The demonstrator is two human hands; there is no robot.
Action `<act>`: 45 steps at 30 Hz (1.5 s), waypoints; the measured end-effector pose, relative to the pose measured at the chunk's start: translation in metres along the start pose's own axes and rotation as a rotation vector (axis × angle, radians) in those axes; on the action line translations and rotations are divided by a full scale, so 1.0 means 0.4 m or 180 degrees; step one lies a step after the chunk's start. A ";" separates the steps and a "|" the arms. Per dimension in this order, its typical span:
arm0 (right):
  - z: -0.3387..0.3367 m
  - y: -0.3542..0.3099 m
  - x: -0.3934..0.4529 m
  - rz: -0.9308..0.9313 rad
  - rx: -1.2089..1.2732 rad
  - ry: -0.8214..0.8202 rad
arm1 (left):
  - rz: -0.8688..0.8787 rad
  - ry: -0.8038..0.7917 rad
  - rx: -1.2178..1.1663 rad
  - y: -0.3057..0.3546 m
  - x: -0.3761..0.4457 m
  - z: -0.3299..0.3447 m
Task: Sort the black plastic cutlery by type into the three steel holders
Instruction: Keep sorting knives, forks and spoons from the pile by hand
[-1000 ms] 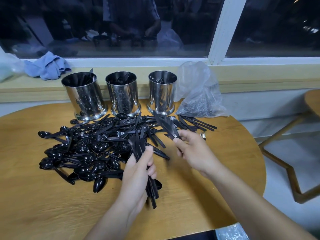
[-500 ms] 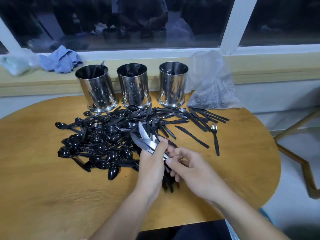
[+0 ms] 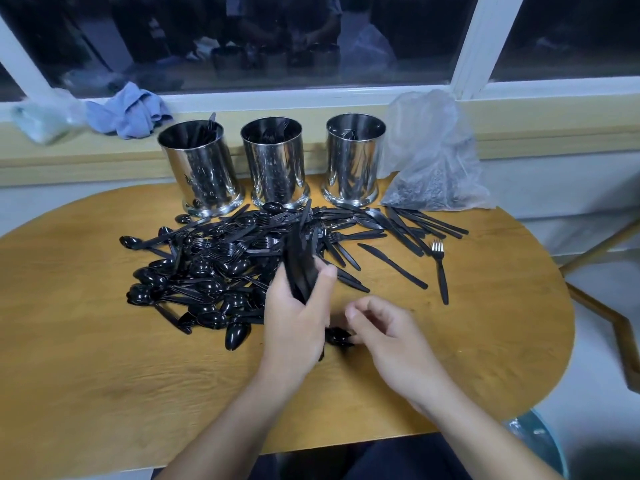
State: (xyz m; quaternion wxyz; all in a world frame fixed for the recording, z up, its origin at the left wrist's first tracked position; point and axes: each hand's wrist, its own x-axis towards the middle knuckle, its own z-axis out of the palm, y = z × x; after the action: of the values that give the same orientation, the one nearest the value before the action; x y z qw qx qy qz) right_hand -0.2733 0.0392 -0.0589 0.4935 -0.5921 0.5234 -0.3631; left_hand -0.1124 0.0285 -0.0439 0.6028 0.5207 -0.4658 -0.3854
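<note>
The right hand (image 3: 391, 341) has let go of the bundle of knives (image 3: 300, 268) and pulled back a little; its fingers (image 3: 360, 311) are now curling loosely and holding nothing. The left hand (image 3: 294, 320) is gripping the bundle alone, with its fingers wrapping around the middle. The tops are sticking up past the thumb, and the bottom ends are poking out under the palm, close to the right hand. The big pile of cutlery (image 3: 221, 268) is lying on the wooden surface (image 3: 104, 375) to the left. Three steel holders (image 3: 277, 164) are standing behind it in a row, each with a few pieces inside. A lone fork (image 3: 440, 268) is lying apart on the right.
</note>
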 end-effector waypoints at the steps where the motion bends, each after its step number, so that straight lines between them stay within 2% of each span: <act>1: 0.006 0.007 0.002 -0.0135 -0.0080 0.0105 | 0.0062 -0.0086 0.0088 -0.004 -0.010 -0.006; 4: 0.017 0.002 0.005 -0.0397 -0.0199 0.0322 | 0.0099 -0.0274 0.0193 -0.030 -0.053 -0.011; 7: 0.020 -0.023 0.002 -0.0619 -0.0142 0.0454 | 0.0005 -0.0338 -0.0027 -0.056 -0.086 -0.015; 11: 0.024 -0.051 -0.009 -0.0917 -0.0351 0.0419 | 0.0002 -0.0531 0.0346 -0.080 -0.092 -0.028; 15: 0.039 -0.056 -0.015 -0.1172 -0.0388 0.0236 | -0.0019 -0.0412 0.0619 -0.087 -0.083 -0.026; 21: 0.027 -0.075 -0.022 -0.1227 -0.0587 -0.0288 | 0.0001 -0.0581 0.1015 -0.074 -0.061 -0.044; 29: 0.054 -0.097 0.009 -0.0924 -0.0839 0.0069 | -0.0082 -0.0819 0.1198 -0.080 -0.066 -0.043; 33: 0.051 -0.107 0.026 -0.1081 -0.0990 0.0014 | 0.0369 -0.0765 0.2094 -0.068 -0.047 -0.058; 38: 0.054 -0.127 0.052 -0.1180 -0.1004 -0.0144 | -0.0095 -0.1048 0.1744 -0.031 -0.025 -0.103; 45: 0.100 -0.216 0.166 -0.1050 -0.0285 -0.0487 | 0.0048 -0.1191 0.1825 0.044 0.111 -0.199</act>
State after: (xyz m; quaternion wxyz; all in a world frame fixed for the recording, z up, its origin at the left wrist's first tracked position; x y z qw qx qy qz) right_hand -0.2001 -0.0206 0.0089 0.4388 -0.7172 0.3958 -0.3693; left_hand -0.0241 0.0108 -0.0214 0.3389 0.5858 -0.6616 -0.3231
